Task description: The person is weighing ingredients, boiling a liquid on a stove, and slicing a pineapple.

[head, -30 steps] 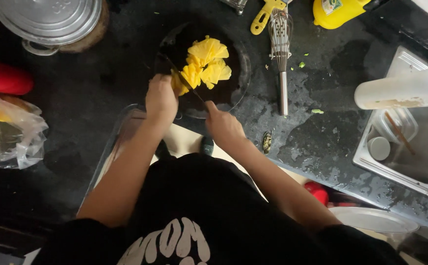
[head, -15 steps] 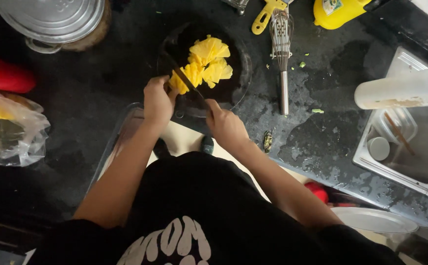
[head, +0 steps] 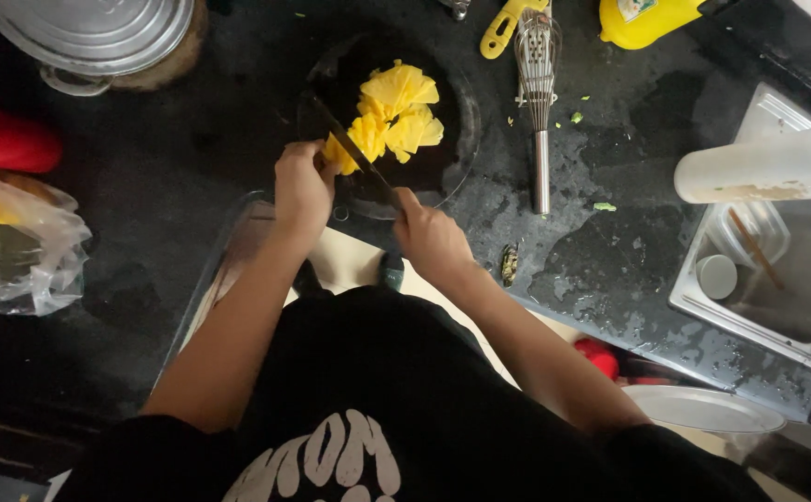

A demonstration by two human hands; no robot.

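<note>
From the head view, the left hand (head: 301, 189) is pressing down on a yellow piece of fruit (head: 342, 154), its fingers curled over it at the near rim of a dark round plate (head: 457, 139). The right hand (head: 433, 240) is grasping the handle of a knife (head: 350, 149), fingers clenched around it, and the dark blade is lying slantwise across the yellow pieces (head: 396, 116) that are sitting on the plate. The plate is resting on the dark counter (head: 192, 139), close to its near edge. A metal whisk (head: 538, 93) is lying just right of the plate. A steel pot lid (head: 89, 33) is sitting toward the far left corner, and a clear plastic bag (head: 15, 242) is lying at the left edge. A sink (head: 768, 279) is showing at the right.
</note>
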